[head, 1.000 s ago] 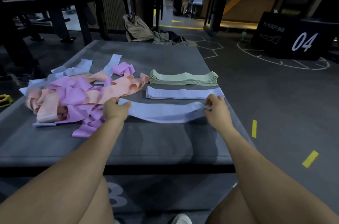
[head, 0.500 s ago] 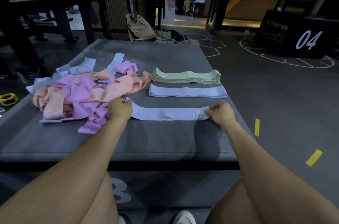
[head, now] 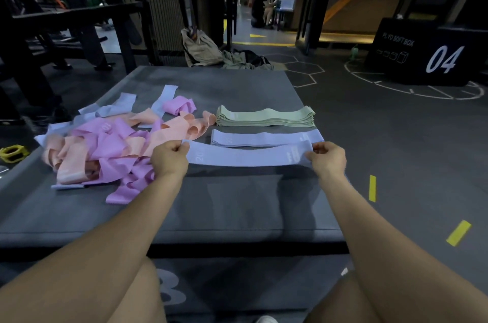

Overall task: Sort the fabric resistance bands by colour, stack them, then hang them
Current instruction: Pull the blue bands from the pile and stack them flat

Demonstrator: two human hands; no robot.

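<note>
Large flat grey padded platform [head: 237,203]: work surface; carries every band listed below.

Tangled heap of pink, peach and lilac fabric bands [head: 105,153]: unsorted, on the left half of the platform, loops overlapping and twisted. Several pale lilac strips trail out at its far edge.

Neat stack of pale green fabric bands [head: 265,118]: flattened, edges aligned, far right of the platform. Judged complete for that colour, as no green shows in the heap.

Short stack of pale lilac fabric bands [head: 264,138]: lies flat just in front of the green stack, parallel to it; only a few layers deep.

Single pale lilac fabric band marked "20" [head: 248,156]: held stretched flat between both hands, directly in front of the lilac stack, its far edge near or over that stack's near edge. Whether it is raised off the platform cannot be told for certain.

Left hand [head: 169,161]: fingers curled, pinching the band's left end between thumb and fingers.

Right hand [head: 328,161]: fingers curled, pinching the band's right end in the same way.

Step in hand, as judged: sorting and stacking the lilac colour. The next move calls for carrying the band forward, squaring its ends with the lilac stack and laying it on top without creasing. Pink and peach remain unsorted; hanging not yet begun.
</note>
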